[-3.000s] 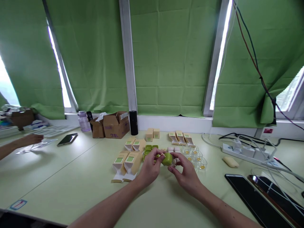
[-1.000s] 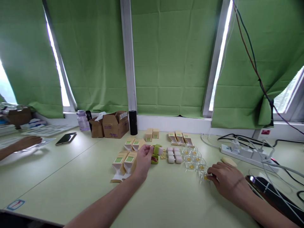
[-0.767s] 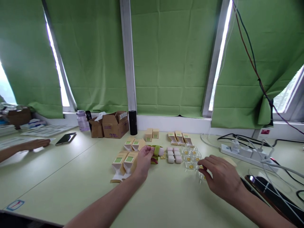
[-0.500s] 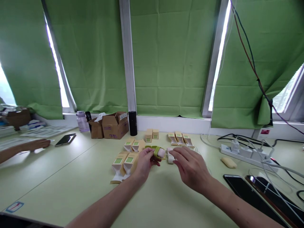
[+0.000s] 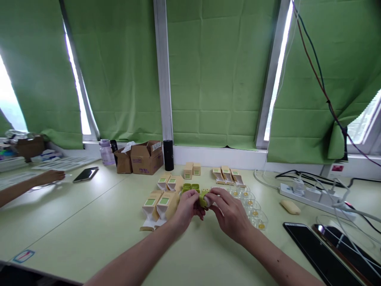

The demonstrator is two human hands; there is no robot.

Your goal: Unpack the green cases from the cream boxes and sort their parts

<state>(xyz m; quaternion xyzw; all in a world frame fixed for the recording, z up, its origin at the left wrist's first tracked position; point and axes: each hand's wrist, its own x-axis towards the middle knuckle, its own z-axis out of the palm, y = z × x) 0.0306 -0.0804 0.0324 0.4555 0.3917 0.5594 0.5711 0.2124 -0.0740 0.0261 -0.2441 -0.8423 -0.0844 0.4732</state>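
Note:
In front of me, my left hand (image 5: 188, 207) is closed on a small olive-green holder (image 5: 203, 198). A pale pinkish-white block shows at the holder's right side, mostly hidden by fingers. My right hand (image 5: 230, 212) is closed too, its thumb and fingertips pinching the pale block against the holder. Just behind the left hand sit more green holders (image 5: 191, 186). Several clear plastic cups (image 5: 255, 212) with yellow centres stand in a row to the right of my right hand. Small tan boxes with open flaps (image 5: 163, 202) stand close to the left of my left hand.
More tan boxes stand at the back (image 5: 188, 171) and at the back right (image 5: 226, 174). Brown cartons (image 5: 145, 159) and a black cylinder (image 5: 168, 155) line the wall. On the right lie a power strip (image 5: 315, 198) and phones (image 5: 312, 250). A co-worker's hand (image 5: 52, 176) rests far left.
My right hand has come left and slightly down to the holder, and its fingers now touch the pale block. The green holder has turned and moved a little right with my left hand.

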